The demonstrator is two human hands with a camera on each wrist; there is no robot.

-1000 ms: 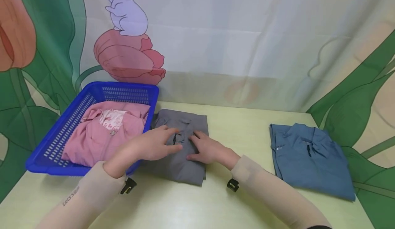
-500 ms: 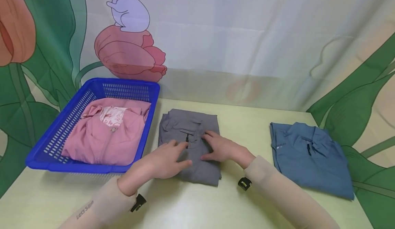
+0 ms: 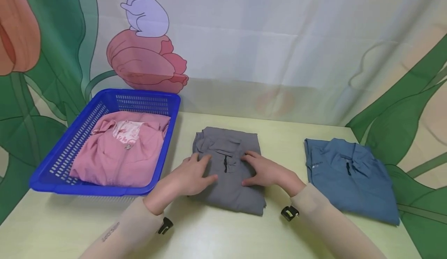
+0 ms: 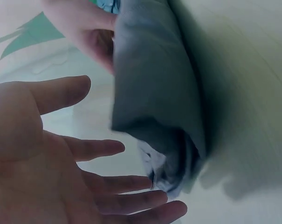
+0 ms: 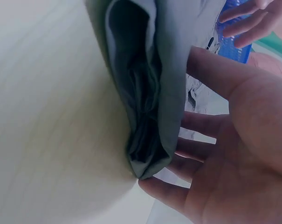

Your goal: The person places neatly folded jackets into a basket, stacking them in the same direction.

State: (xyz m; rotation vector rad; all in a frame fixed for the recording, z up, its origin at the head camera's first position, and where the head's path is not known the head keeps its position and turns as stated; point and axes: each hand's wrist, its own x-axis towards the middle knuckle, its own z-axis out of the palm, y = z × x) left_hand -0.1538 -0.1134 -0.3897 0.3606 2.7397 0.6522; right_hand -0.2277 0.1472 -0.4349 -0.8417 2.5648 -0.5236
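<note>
Folded grey garment has moved right on the worktop, now apart from the blue basket. Left hand spread, gripping nothing; right hand extended, touching the garment's edge.

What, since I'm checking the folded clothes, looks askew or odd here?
Nothing looks spilled or damaged. Mildly odd: the pink zippered top in the blue plastic basket looks rumpled, while the gray zip-neck shirt and blue zip-neck shirt lie folded flatter on the table.

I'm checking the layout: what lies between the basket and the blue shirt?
The gray shirt, with the left hand and right hand at its sides; the head view shows it between basket and blue shirt.
</note>
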